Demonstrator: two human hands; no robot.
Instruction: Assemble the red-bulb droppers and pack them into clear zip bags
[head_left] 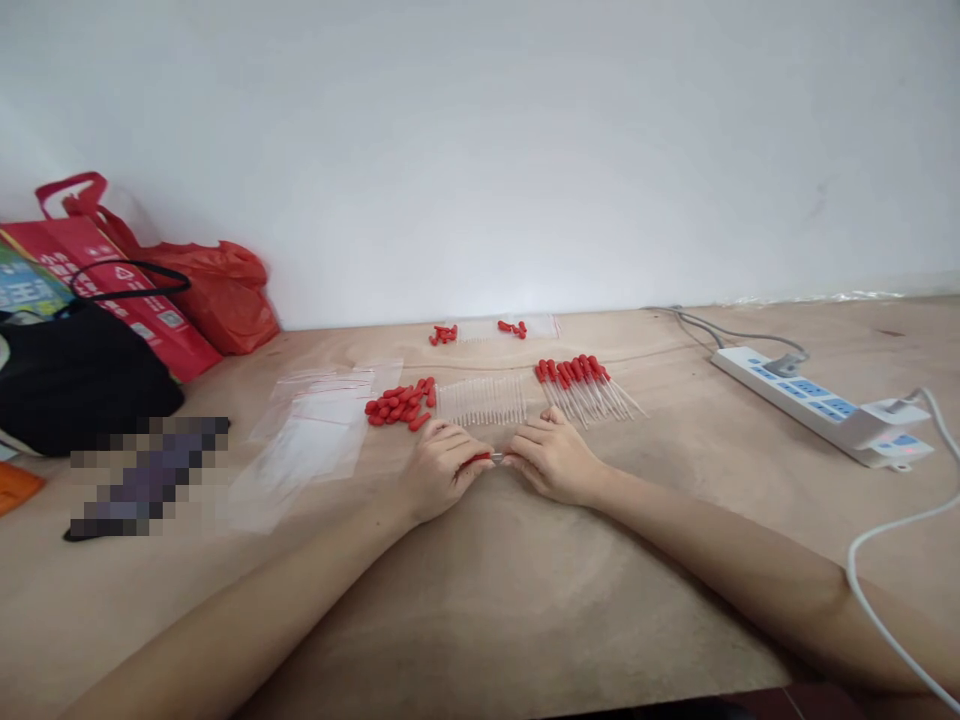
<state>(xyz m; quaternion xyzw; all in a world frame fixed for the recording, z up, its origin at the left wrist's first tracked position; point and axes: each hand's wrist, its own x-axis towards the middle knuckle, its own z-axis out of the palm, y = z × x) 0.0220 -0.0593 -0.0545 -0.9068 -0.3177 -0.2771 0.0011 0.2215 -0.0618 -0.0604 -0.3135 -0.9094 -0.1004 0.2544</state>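
My left hand is closed on a red rubber bulb. Closed too, my right hand grips a clear dropper tube, whose end meets the bulb between the two hands. Just beyond my left hand lies a pile of loose red bulbs. A row of clear tubes is laid out side by side ahead of both hands. Beyond my right hand, several droppers with red bulbs on them lie together, tips toward me.
Flat clear zip bags lie left of the bulbs. Near the wall, another bag has small red bulbs by it. A power strip with a white cable is at right. Red bags and a black bag stand left.
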